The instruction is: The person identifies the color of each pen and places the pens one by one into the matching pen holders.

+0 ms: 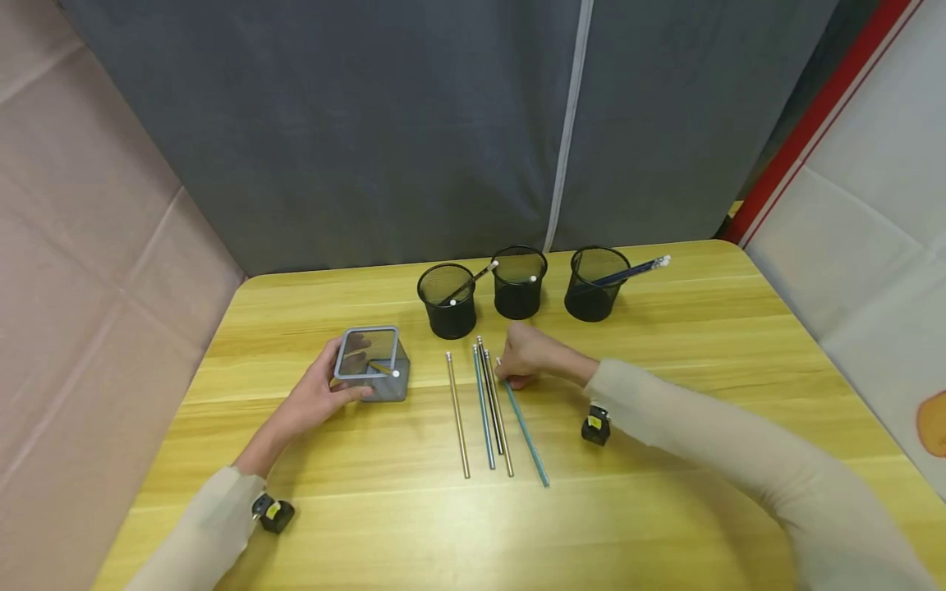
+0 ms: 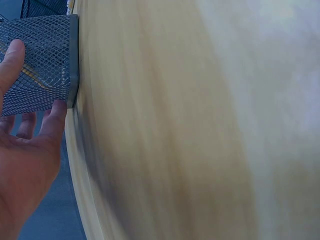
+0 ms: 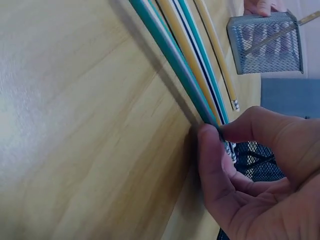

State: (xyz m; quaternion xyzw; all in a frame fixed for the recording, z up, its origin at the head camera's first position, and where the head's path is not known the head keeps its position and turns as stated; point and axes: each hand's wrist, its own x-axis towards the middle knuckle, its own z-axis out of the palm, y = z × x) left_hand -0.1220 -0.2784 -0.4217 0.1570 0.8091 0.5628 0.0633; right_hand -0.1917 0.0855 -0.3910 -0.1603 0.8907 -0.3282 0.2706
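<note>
My left hand grips a grey square mesh pencil cup, its thumb along the near side and its fingers round the far side. A yellow pencil with a white eraser leans inside that cup. With thumb and forefinger, my right hand pinches a teal pencil near its eraser end, as the right wrist view shows. Beside it on the table lie a gold pencil, a black pencil and a blue pencil close together. Another gold pencil lies a little apart to the left.
Three round black mesh cups stand behind the pencils: a left cup and a middle cup, each with a pencil, and a right cup with dark blue pencils. A grey curtain hangs beyond the wooden table.
</note>
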